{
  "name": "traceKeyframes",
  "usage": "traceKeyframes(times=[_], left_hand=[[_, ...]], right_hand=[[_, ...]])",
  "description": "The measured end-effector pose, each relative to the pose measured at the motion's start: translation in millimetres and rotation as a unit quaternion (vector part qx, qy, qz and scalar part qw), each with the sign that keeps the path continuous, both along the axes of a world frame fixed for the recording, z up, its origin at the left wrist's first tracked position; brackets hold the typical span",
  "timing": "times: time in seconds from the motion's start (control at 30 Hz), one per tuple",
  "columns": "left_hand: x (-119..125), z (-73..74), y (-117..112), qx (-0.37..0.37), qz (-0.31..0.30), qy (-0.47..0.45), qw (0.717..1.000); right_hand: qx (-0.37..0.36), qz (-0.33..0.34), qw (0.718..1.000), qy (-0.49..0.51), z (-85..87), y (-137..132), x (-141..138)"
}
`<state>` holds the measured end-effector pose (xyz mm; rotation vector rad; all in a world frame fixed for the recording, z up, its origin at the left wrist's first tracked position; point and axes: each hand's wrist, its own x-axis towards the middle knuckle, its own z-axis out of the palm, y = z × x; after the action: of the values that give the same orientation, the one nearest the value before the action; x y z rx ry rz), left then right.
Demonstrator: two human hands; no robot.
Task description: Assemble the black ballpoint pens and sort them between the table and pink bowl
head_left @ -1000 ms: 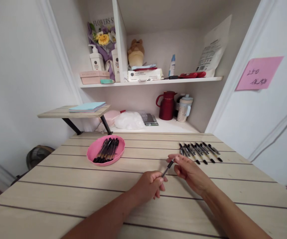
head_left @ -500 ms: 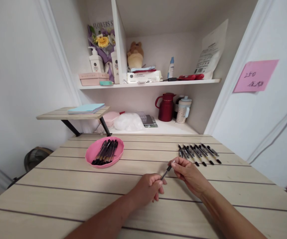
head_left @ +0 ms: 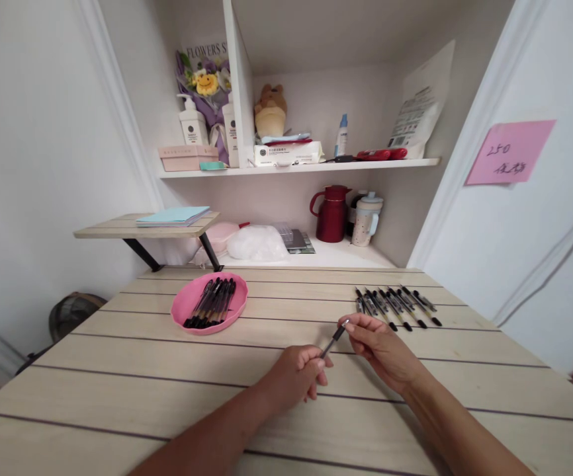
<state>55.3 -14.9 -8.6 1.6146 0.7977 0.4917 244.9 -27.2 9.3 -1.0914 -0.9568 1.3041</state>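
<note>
Both my hands hold one black pen point(head_left: 333, 337) above the middle of the wooden table point(head_left: 132, 370). My left hand point(head_left: 297, 375) is closed round its lower end. My right hand point(head_left: 378, 348) pinches its upper end with the fingertips. Just beyond my right hand a row of several black pens point(head_left: 396, 307) lies side by side on the table. A pink dish point(head_left: 184, 307) at the left holds a bundle of several more black pens point(head_left: 212, 301).
A small raised wooden shelf point(head_left: 118, 231) with blue notebooks point(head_left: 171, 215) stands at the table's far left. Behind are a red jug point(head_left: 331, 213), a white cup point(head_left: 366, 217) and a plastic bag point(head_left: 257, 242). A pink note point(head_left: 509, 151) hangs on the right wall.
My hands stay on the pen and have shifted very little. The view has tilted slightly.
</note>
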Motion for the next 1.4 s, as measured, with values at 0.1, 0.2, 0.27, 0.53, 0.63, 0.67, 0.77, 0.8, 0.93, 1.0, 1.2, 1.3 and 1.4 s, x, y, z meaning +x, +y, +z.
traceKeyframes(times=[0.1, 0.2, 0.27, 0.53, 0.63, 0.67, 0.77, 0.8, 0.93, 1.0, 1.2, 1.3, 1.4], left_hand=[[0, 0.6, -1, 0.001, 0.003, 0.001, 1.0], [0, 0.6, -1, 0.003, 0.006, 0.002, 1.0], [0, 0.3, -1, 0.003, 0.009, 0.001, 1.0], [1, -0.9, 0, -0.012, 0.011, -0.009, 1.0], [2, -1.3, -1, -0.01, 0.017, 0.0, 1.0], [3, -1.3, -2, -0.006, 0.019, 0.005, 1.0], [3, 1.2, -6, 0.025, 0.026, 0.017, 0.999], [3, 3.5, -6, 0.05, 0.033, 0.021, 0.998], [-10, 24.5, 5, 0.247, 0.113, 0.073, 0.96], [-28, 41.1, 18, 0.322, 0.196, 0.132, 0.917], [-102, 78.2, 60, 0.343, 0.395, 0.433, 0.734], [-124, 76.2, 74, 0.312, 0.404, 0.478, 0.715], [-133, 67.7, 82, 0.3, 0.401, 0.495, 0.711]], right_hand=[[0.007, -0.012, 1.0, -0.002, -2.3, 1, 0], [0.011, -0.012, 1.0, -0.007, -4.4, 3, 0], [0.014, -0.012, 1.0, -0.009, -4.8, 3, -1], [0.019, 0.022, 1.0, 0.003, -4.2, -1, 0], [0.017, 0.009, 1.0, -0.009, -8.3, 0, 2], [0.017, 0.004, 1.0, -0.013, -9.5, 0, 2], [0.014, 0.001, 1.0, -0.019, -10.9, 0, 0], [0.016, 0.006, 1.0, -0.018, -10.7, -1, 0], [0.026, 0.012, 1.0, -0.009, -10.2, -3, 1], [0.017, 0.0, 1.0, -0.016, -11.6, -2, 4], [-0.007, -0.033, 0.991, -0.127, -24.2, 7, 6], [0.02, -0.066, 0.951, -0.301, -29.7, 12, 6], [0.052, -0.09, 0.867, -0.488, -27.1, 13, 12]])
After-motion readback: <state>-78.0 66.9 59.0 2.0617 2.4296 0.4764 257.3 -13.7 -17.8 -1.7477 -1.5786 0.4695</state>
